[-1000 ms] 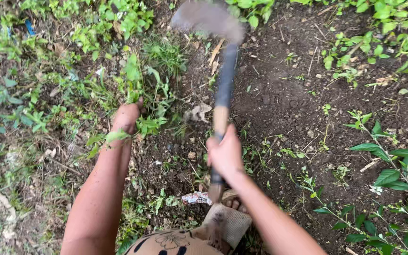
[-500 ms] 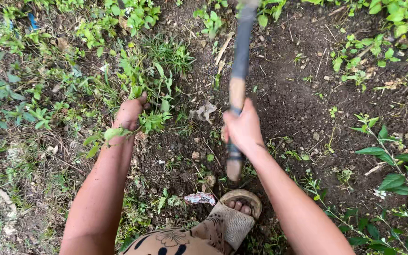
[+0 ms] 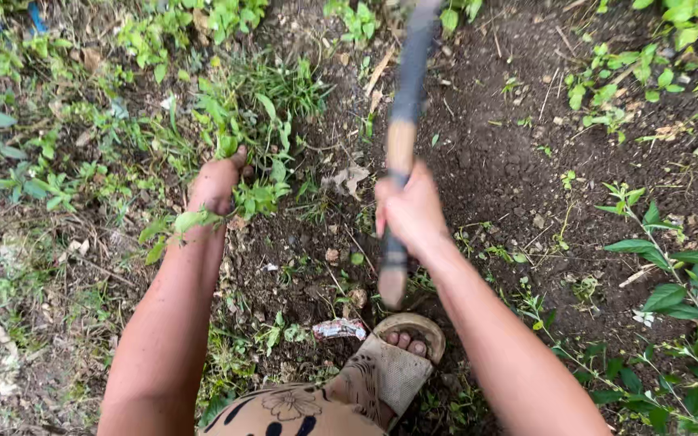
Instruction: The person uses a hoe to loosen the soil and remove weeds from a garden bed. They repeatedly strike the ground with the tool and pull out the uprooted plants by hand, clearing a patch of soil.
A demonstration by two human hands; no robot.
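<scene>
Tool handle (image 3: 404, 137) raised higher than a second ago: blade, then visible blurred at top centre, now out past the top edge of the frame. Butt end of handle near centre, just above the sandalled foot (image 3: 401, 355). Right hand (image 3: 410, 211) shifted slightly up and right along the handle, grip wrapped fully closed around the pale wooden section below the dark sleeve. Left hand (image 3: 216, 184), left of centre, little moved, fingers curled shut into a clump of weeds (image 3: 260, 161); stems seemingly held, though fingertips hidden among leaves. Judged as upswing before a chop beside the held clump; weeds not yet cut or pulled. No surface here, only ground: dark loose soil (image 3: 494, 161) across centre and upper right, scattered with twigs and dry leaf scraps. Dense green weeds and grass over the left half. Leafy seedlings along the right edge. Small crumpled wrapper (image 3: 338, 328) on the soil just left of the foot. Patterned fabric at bottom centre. Outdoors, daylight, no room.
</scene>
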